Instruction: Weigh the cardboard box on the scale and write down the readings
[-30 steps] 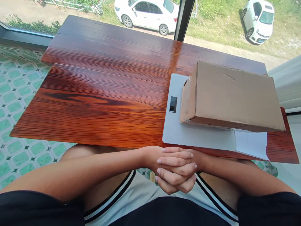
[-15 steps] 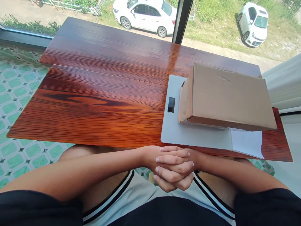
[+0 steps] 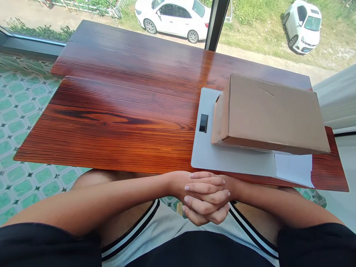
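Note:
My left hand [image 3: 180,183] and my right hand [image 3: 233,188] are clasped together with fingers interlaced, holding nothing. They rest over my lap just below the near edge of the red-brown wooden table [image 3: 125,111]. Nearest to them on the table lies a flat grey slab [image 3: 211,157] with a small black window [image 3: 203,123]. A closed brown cardboard box [image 3: 272,111] sits on the slab. A white sheet of paper [image 3: 294,167] pokes out from under the box at the slab's near right corner.
A second table board [image 3: 133,52] butts against the far side. Beyond it a window with a dark post [image 3: 217,22] looks down on two white cars. Green patterned floor tiles [image 3: 25,107] lie to the left, a white curtain [image 3: 339,100] to the right.
Only the view has drifted slightly. My hands stay clasped in the same place and nothing on the table has moved.

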`<move>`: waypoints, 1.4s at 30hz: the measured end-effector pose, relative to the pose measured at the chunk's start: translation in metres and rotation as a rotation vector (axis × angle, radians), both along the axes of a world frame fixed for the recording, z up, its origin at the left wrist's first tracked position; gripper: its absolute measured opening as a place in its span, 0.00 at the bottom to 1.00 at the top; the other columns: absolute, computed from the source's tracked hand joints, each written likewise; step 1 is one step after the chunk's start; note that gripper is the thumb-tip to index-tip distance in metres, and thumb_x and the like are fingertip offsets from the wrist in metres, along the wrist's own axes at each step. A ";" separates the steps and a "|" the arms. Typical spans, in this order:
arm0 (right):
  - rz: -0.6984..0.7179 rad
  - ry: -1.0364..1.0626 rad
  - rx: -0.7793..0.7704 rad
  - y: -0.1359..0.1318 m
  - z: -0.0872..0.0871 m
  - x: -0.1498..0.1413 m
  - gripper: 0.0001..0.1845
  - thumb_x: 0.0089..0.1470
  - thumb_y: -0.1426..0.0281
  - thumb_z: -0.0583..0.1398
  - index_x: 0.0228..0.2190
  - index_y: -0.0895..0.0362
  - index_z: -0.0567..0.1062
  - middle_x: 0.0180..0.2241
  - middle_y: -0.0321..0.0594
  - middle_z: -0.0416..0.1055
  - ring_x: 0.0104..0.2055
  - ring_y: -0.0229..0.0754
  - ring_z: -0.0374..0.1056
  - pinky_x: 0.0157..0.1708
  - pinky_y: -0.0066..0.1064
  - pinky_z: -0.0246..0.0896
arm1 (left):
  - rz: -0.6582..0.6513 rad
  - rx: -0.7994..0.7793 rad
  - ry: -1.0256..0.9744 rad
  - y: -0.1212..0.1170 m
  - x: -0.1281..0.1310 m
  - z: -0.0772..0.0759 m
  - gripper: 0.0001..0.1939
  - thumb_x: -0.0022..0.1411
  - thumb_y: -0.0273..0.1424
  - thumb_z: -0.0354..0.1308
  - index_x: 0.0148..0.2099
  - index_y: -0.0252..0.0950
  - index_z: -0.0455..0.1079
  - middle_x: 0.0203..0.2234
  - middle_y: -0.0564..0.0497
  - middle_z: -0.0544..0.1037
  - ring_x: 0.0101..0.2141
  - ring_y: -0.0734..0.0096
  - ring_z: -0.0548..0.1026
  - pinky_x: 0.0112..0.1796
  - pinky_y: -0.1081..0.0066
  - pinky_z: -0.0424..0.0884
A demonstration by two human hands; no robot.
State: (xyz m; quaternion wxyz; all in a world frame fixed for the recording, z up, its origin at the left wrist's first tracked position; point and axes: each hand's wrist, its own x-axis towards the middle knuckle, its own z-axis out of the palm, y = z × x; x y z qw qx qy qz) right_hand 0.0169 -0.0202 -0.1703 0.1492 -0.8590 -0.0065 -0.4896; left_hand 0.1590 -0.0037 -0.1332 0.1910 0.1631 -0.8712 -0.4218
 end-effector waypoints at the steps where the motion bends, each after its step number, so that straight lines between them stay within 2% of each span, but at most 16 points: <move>1: -0.012 -0.003 0.008 0.002 0.000 0.000 0.29 0.48 0.72 0.68 0.52 0.47 0.73 0.41 0.51 0.70 0.41 0.58 0.78 0.35 0.44 0.79 | -0.001 -0.021 0.017 -0.001 -0.001 0.000 0.05 0.54 0.37 0.64 0.35 0.45 0.78 0.45 0.44 0.75 0.57 0.47 0.72 0.21 0.77 0.74; 6: -0.064 -0.023 0.104 0.010 0.000 0.001 0.27 0.48 0.70 0.69 0.50 0.44 0.74 0.42 0.49 0.70 0.43 0.58 0.78 0.39 0.45 0.78 | -0.059 -0.106 0.040 -0.003 0.000 -0.002 0.06 0.56 0.35 0.64 0.38 0.45 0.78 0.46 0.44 0.74 0.57 0.48 0.72 0.26 0.74 0.77; 10: -0.109 -0.047 0.164 0.019 0.001 0.001 0.22 0.48 0.70 0.69 0.47 0.44 0.76 0.42 0.48 0.71 0.43 0.57 0.78 0.40 0.45 0.78 | 0.040 -0.059 0.069 0.003 0.004 -0.006 0.08 0.57 0.36 0.65 0.40 0.47 0.80 0.49 0.44 0.75 0.57 0.48 0.72 0.27 0.73 0.77; 14: -0.144 -0.063 0.263 0.028 0.004 0.001 0.15 0.52 0.66 0.67 0.44 0.46 0.79 0.43 0.47 0.72 0.45 0.57 0.78 0.43 0.47 0.76 | 0.025 -0.124 0.153 -0.001 0.003 -0.017 0.12 0.58 0.35 0.65 0.45 0.49 0.80 0.50 0.44 0.76 0.57 0.50 0.73 0.28 0.75 0.77; 17: -0.149 -0.069 0.303 0.032 0.005 0.001 0.14 0.53 0.65 0.67 0.43 0.48 0.80 0.43 0.47 0.72 0.45 0.56 0.78 0.43 0.46 0.76 | -0.040 -0.142 0.221 -0.015 -0.003 -0.028 0.13 0.52 0.37 0.68 0.42 0.51 0.81 0.47 0.45 0.77 0.55 0.48 0.74 0.29 0.72 0.78; 20: -0.142 -0.076 0.305 0.031 0.005 0.001 0.14 0.53 0.65 0.67 0.43 0.48 0.80 0.42 0.47 0.72 0.45 0.56 0.78 0.44 0.46 0.75 | -0.100 -0.181 0.277 -0.025 -0.008 -0.035 0.14 0.47 0.39 0.70 0.39 0.52 0.82 0.43 0.46 0.77 0.51 0.48 0.76 0.30 0.68 0.79; 24: -0.129 -0.088 0.238 0.023 0.001 0.002 0.15 0.52 0.66 0.67 0.44 0.49 0.80 0.42 0.47 0.72 0.43 0.55 0.78 0.42 0.46 0.75 | -0.024 -0.303 0.439 -0.018 -0.008 -0.037 0.18 0.51 0.37 0.68 0.47 0.55 0.80 0.43 0.45 0.78 0.48 0.49 0.78 0.33 0.65 0.80; 27: -0.096 -0.088 0.142 0.016 -0.001 0.002 0.18 0.50 0.67 0.68 0.45 0.49 0.79 0.41 0.47 0.72 0.41 0.54 0.78 0.37 0.44 0.76 | -0.045 -0.366 0.533 -0.014 -0.009 -0.036 0.15 0.52 0.39 0.67 0.44 0.53 0.80 0.39 0.44 0.78 0.45 0.49 0.79 0.28 0.67 0.79; 29: -0.097 -0.083 0.125 0.013 0.000 0.002 0.18 0.50 0.67 0.68 0.45 0.50 0.78 0.41 0.47 0.71 0.41 0.54 0.78 0.37 0.43 0.77 | -0.095 -0.363 0.496 -0.020 -0.013 -0.034 0.09 0.55 0.41 0.64 0.39 0.50 0.78 0.37 0.43 0.78 0.45 0.48 0.79 0.26 0.67 0.78; 31: -0.102 -0.078 0.112 0.013 0.000 0.001 0.18 0.50 0.68 0.68 0.45 0.50 0.78 0.42 0.47 0.71 0.41 0.54 0.78 0.37 0.43 0.77 | -0.242 -0.384 0.356 -0.033 -0.020 -0.032 0.05 0.58 0.40 0.60 0.34 0.48 0.74 0.35 0.42 0.77 0.47 0.47 0.79 0.28 0.64 0.79; 33: -0.098 -0.069 0.100 0.013 0.000 0.001 0.19 0.50 0.68 0.68 0.46 0.50 0.78 0.42 0.47 0.71 0.41 0.54 0.78 0.37 0.42 0.77 | -0.484 -0.463 0.169 -0.050 -0.028 -0.028 0.06 0.58 0.40 0.62 0.32 0.46 0.70 0.32 0.43 0.74 0.45 0.48 0.79 0.31 0.61 0.81; 35: -0.094 -0.081 0.114 0.014 0.000 0.001 0.18 0.50 0.68 0.67 0.45 0.50 0.78 0.42 0.47 0.71 0.41 0.54 0.78 0.37 0.42 0.77 | -0.569 -0.517 0.054 -0.064 -0.035 -0.024 0.11 0.56 0.42 0.63 0.30 0.44 0.67 0.28 0.46 0.71 0.42 0.50 0.79 0.31 0.58 0.82; 38: -0.106 -0.126 0.151 0.016 0.001 0.005 0.15 0.52 0.66 0.67 0.43 0.50 0.79 0.40 0.47 0.72 0.40 0.54 0.78 0.36 0.43 0.77 | -0.582 -0.525 -0.017 -0.070 -0.039 -0.016 0.14 0.55 0.44 0.64 0.28 0.43 0.66 0.28 0.48 0.69 0.40 0.52 0.79 0.33 0.56 0.82; 42: -0.104 -0.177 0.158 0.018 0.004 0.007 0.13 0.52 0.67 0.67 0.42 0.48 0.80 0.37 0.46 0.73 0.39 0.53 0.78 0.36 0.44 0.77 | -0.393 -0.498 0.004 -0.050 -0.027 -0.004 0.13 0.55 0.44 0.62 0.27 0.42 0.67 0.33 0.47 0.71 0.44 0.52 0.79 0.30 0.61 0.81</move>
